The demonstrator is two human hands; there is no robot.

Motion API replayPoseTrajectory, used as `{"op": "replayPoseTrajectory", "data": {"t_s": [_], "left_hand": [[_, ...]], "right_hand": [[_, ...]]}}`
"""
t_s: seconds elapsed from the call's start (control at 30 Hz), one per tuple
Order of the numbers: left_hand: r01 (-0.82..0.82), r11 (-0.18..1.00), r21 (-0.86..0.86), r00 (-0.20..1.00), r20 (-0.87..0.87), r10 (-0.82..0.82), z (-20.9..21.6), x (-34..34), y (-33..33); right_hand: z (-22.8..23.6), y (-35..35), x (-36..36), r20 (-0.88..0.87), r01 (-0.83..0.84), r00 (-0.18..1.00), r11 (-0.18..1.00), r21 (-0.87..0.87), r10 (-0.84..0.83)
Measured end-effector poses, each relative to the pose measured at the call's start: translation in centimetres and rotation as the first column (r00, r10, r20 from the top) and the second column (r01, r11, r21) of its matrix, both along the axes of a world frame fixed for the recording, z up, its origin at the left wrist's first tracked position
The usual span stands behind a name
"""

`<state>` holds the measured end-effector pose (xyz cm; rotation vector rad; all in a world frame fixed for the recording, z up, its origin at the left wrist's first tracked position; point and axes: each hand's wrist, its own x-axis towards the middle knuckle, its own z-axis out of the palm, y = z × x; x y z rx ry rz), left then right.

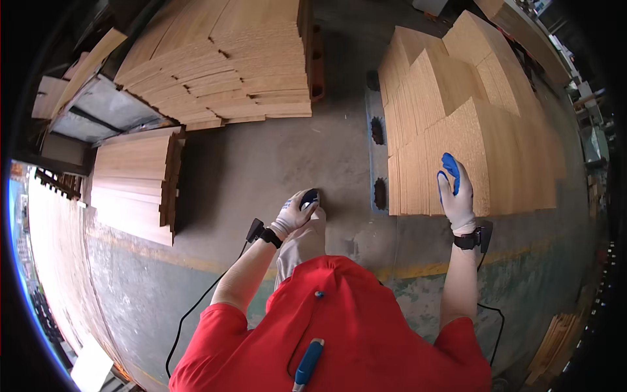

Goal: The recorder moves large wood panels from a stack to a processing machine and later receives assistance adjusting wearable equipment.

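My left hand (298, 210), in a white glove with blue-coated fingers, is just above my leg in pale trousers (309, 242). Its fingers curve loosely, the thumb stands apart, and nothing shows in it. On the other side my right hand (456, 195), gloved the same way, stretches out beside the near stack of wood boards (509, 163). Its fingers and thumb are apart, and it holds nothing. Whether it touches the boards I cannot tell. Each wrist bears a black strap with a small device and a cable.
The board stack on the right rests on a blue pallet (377, 157). At the far left rises a large stack of boards (222, 72); a smaller stack (130, 183) lies nearer. Grey floor (274, 150) runs between the stacks, with a yellow line (418, 270) crossing it. A blue-handled tool (309, 362) lies against my red shirt.
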<state>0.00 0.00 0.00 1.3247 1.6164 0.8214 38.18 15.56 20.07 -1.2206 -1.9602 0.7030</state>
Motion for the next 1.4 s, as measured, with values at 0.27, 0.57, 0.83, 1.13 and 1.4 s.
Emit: {"op": "replayPoseTrajectory", "data": {"t_s": [0.27, 0.57, 0.83, 1.13, 1.4], "left_hand": [[0.513, 0.849, 0.127, 0.846, -0.245, -0.474, 7.4, 2.8, 42.1], [0.523, 0.851, 0.04, 0.843, -0.169, -0.51, 3.7, 3.8, 74.1], [0.336, 0.928, -0.163, 0.939, -0.014, -0.343, 4.9, -4.4, 95.6], [0.372, 0.906, -0.2, 0.922, -0.028, -0.385, -1.0, -12.8, 124.1], [0.49, 0.868, -0.081, 0.861, -0.112, -0.497, 2.4, -16.9, 155.1]], "right_hand": [[-0.1, 25.5, -9.0, 0.196, 0.08, 0.976, 0.993, 0.09, -0.097], [-11.6, 58.0, -13.8, -0.153, 0.179, 0.967, 0.97, -0.165, -0.204], [-6.0, 86.2, -25.5, -0.145, -0.121, 0.984, 0.986, -0.115, 0.104], [-13.0, 108.5, -26.9, 0.281, 0.063, 0.957, 0.903, -0.425, 0.065], [-13.8, 126.2, -28.1, 0.165, 0.338, 0.941, 0.793, -0.506, -0.296]]}}
